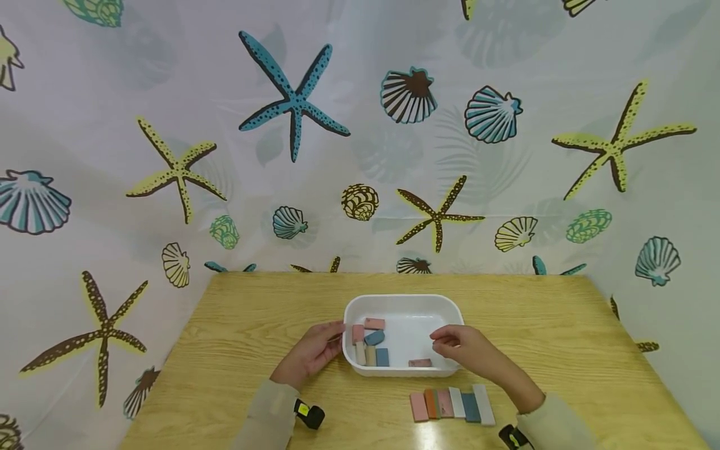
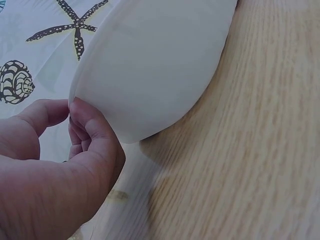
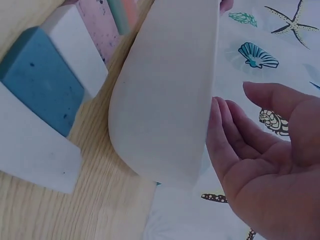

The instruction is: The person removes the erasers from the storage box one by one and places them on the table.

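Observation:
A white plastic tub (image 1: 402, 371) stands on the table. My left hand (image 1: 315, 351) pinches its left rim between thumb and forefinger, as the left wrist view shows closely. Over the tub's right side hovers my right hand (image 1: 458, 345); in the right wrist view its thumb stands apart from the fingers, with nothing held. Inside, on the left, lie several erasers, among them a pink eraser (image 1: 374, 324), a rounded blue eraser (image 1: 374, 338), a beige eraser (image 1: 370, 356) and a blue eraser (image 1: 382, 357). One more pink eraser (image 1: 420, 362) lies by the front wall, left of my right hand.
In front of the tub, a row of erasers lies on the wooden table (image 1: 270, 300): pink (image 1: 419, 407), orange and green (image 1: 432, 404), speckled pink, white, blue (image 1: 470, 407) and long white (image 1: 484, 405). A cloth (image 1: 360, 137) printed with starfish and shells surrounds the table.

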A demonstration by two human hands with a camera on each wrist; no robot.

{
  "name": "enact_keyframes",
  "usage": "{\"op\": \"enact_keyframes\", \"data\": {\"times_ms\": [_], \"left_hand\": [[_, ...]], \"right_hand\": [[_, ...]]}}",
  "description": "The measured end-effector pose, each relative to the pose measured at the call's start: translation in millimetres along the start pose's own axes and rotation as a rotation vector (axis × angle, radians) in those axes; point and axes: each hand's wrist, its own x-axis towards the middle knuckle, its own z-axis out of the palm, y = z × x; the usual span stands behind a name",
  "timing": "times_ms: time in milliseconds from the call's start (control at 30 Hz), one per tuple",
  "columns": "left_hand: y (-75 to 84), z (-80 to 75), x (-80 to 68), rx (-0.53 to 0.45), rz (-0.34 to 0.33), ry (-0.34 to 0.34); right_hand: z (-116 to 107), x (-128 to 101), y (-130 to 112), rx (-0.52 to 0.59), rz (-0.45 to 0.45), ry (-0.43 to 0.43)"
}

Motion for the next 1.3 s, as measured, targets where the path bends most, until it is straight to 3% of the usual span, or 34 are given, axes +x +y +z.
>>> {"op": "enact_keyframes", "data": {"times_ms": [233, 400, 767, 1100, 1300], "left_hand": [[1.3, 0.7, -1.2, 0.011, 0.003, -0.012], [1.3, 0.2, -1.6, 0.007, 0.004, -0.002], [0.8, 1.0, -1.6, -0.008, -0.008, 0.006], [1.5, 2.5, -3.4, 0.002, -0.006, 0.008], [1.1, 2.4, -4.1, 0.028, -0.001, -0.003]], "right_hand": [[11.1, 17.7, 7.1, -0.184, -0.043, -0.107], [18.5, 25.8, 7.1, -0.289, -0.098, -0.133], [24.5, 35.4, 8.9, -0.324, -0.103, -0.233], [28.4, 43.7, 16.7, -0.362, -0.170, -0.313], [33.0, 44.4, 18.1, -0.336, -0.179, -0.334]]}}
